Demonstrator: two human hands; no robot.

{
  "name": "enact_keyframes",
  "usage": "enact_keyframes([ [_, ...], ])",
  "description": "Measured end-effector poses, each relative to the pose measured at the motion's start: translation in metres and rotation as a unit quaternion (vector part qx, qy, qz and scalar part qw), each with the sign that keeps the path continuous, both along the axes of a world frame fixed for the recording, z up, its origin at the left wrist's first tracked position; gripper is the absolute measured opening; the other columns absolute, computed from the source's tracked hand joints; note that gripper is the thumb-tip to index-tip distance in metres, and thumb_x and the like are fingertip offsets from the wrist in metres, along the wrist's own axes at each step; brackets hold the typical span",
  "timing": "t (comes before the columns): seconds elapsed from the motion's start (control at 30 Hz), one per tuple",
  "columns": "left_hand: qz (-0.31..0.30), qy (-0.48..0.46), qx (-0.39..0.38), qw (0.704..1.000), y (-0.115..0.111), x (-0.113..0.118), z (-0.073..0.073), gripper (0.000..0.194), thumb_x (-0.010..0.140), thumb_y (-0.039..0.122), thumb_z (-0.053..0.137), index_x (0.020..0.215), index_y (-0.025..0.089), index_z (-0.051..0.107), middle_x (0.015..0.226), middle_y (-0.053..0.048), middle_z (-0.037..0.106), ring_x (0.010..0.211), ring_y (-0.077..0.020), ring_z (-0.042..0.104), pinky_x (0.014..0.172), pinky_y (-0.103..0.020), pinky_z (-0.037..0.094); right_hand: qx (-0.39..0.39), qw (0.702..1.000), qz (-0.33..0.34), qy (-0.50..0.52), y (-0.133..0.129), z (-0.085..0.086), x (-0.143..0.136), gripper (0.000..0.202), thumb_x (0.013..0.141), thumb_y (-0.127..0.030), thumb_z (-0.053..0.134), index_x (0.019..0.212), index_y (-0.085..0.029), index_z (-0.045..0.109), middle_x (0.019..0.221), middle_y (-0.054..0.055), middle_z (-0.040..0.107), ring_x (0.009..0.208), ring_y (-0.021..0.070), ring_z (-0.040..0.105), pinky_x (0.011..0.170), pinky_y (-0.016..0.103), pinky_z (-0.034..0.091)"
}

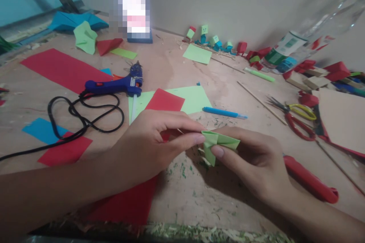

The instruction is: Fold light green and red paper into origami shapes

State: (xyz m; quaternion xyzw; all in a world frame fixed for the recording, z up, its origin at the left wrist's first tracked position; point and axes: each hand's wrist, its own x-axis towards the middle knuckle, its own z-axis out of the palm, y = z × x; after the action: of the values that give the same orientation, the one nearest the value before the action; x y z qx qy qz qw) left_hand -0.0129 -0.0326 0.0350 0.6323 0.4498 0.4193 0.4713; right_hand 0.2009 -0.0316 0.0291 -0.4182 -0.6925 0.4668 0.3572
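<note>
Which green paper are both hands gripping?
The small folded piece, pinched by the left hand and right hand; the large sheet under red paper, small sheet near the wall and creased piece are unheld.

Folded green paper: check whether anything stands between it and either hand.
Nothing visible does. The left hand pinches the folded green paper at its left end; the right hand holds it too, thumb on its front. The blue pen lies beyond them, out of the way.

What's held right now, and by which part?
A folded light-green paper piece: left hand pinches its upper left corner; right hand grips it near the middle, thumb in front.
</note>
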Motion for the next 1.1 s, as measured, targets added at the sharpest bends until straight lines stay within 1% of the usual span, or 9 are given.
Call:
enact_keyframes([
  [0.1,0.000,0.012,0.008,1.000,0.0001,-0.0013,-0.0025,0.013,0.085,0.011,0.076,0.083,0.022,0.083,0.085,0.004,0.083,0.075,-0.0101,0.074,0.069,-0.012,0.056,0.012,1.000,0.002,-0.009,0.0000,0.0013,-0.0005,0.018,0.091,-0.016,0.075,0.099,-0.029,0.084,0.088,-0.005,0.082,0.078,0.0115,0.075,0.072,0.019,0.060],
  [0.2,-0.001,0.021,0.019,1.000,-0.0005,-0.0024,-0.0039,0.014,0.086,0.010,0.076,0.081,0.021,0.082,0.080,0.005,0.082,0.072,-0.0087,0.074,0.067,-0.010,0.055,0.020,1.000,0.006,-0.015,-0.0002,0.0030,-0.0024,0.022,0.094,-0.015,0.072,0.100,-0.031,0.085,0.086,-0.006,0.082,0.076,0.0101,0.074,0.071,0.017,0.059],
  [0.37,-0.002,0.023,0.040,0.999,-0.0024,-0.0026,-0.0025,0.013,0.087,0.010,0.076,0.080,0.020,0.081,0.077,0.006,0.081,0.068,-0.0072,0.072,0.064,-0.009,0.055,0.045,0.998,0.005,-0.032,-0.0013,0.0029,-0.0037,0.026,0.096,-0.014,0.070,0.104,-0.033,0.085,0.093,-0.005,0.084,0.079,0.0095,0.075,0.074,0.016,0.058],
  [0.47,0.001,0.031,0.058,0.998,-0.0026,-0.0018,-0.0013,0.014,0.086,0.009,0.076,0.079,0.020,0.080,0.077,0.005,0.080,0.069,-0.0088,0.073,0.065,-0.012,0.056,0.051,0.998,0.006,-0.027,-0.0021,0.0026,-0.0032,0.027,0.095,-0.014,0.072,0.107,-0.034,0.085,0.094,-0.005,0.084,0.080,0.0100,0.076,0.074,0.017,0.058],
  [0.63,-0.008,0.021,0.057,0.998,-0.0040,-0.0017,-0.0019,0.015,0.087,0.012,0.073,0.078,0.021,0.079,0.075,0.003,0.079,0.066,-0.0121,0.072,0.060,-0.017,0.056,0.049,0.998,0.010,-0.028,-0.0031,0.0050,-0.0042,0.027,0.093,-0.012,0.074,0.104,-0.033,0.086,0.087,-0.005,0.084,0.076,0.0105,0.076,0.073,0.018,0.059],
  [0.77,-0.012,0.021,0.058,0.998,-0.0054,-0.0020,-0.0022,0.014,0.089,0.018,0.073,0.077,0.022,0.078,0.073,0.002,0.078,0.064,-0.0132,0.070,0.057,-0.019,0.055,0.026,0.999,0.010,-0.024,-0.0041,0.0068,-0.0045,0.025,0.094,-0.015,0.074,0.105,-0.034,0.086,0.086,-0.005,0.084,0.075,0.0120,0.076,0.072,0.020,0.059],
  [0.9,-0.004,0.030,0.022,0.999,-0.0045,-0.0006,0.0005,0.013,0.089,0.022,0.074,0.077,0.023,0.079,0.075,0.001,0.078,0.066,-0.0144,0.070,0.059,-0.020,0.056,-0.041,0.999,0.004,0.000,-0.0031,0.0074,-0.0034,0.018,0.095,-0.023,0.075,0.103,-0.034,0.087,0.089,-0.001,0.084,0.080,0.0178,0.077,0.076,0.028,0.061],
  [1.0,0.014,0.032,0.008,0.999,-0.0036,0.0012,0.0022,0.011,0.086,0.021,0.076,0.076,0.023,0.079,0.074,0.002,0.077,0.067,-0.0132,0.070,0.059,-0.018,0.055,-0.101,0.995,0.007,0.021,-0.0001,0.0065,-0.0032,0.013,0.095,-0.029,0.075,0.098,-0.032,0.088,0.099,0.003,0.083,0.089,0.0227,0.076,0.082,0.036,0.062],
  [1.1,0.026,0.031,0.008,0.999,-0.0042,0.0024,0.0017,0.014,0.085,0.016,0.073,0.074,0.021,0.078,0.071,0.003,0.076,0.065,-0.0113,0.069,0.057,-0.016,0.053,-0.133,0.990,0.021,0.039,0.0018,0.0047,-0.0041,0.012,0.094,-0.033,0.076,0.090,-0.030,0.086,0.096,0.004,0.081,0.090,0.0238,0.074,0.079,0.037,0.061],
])
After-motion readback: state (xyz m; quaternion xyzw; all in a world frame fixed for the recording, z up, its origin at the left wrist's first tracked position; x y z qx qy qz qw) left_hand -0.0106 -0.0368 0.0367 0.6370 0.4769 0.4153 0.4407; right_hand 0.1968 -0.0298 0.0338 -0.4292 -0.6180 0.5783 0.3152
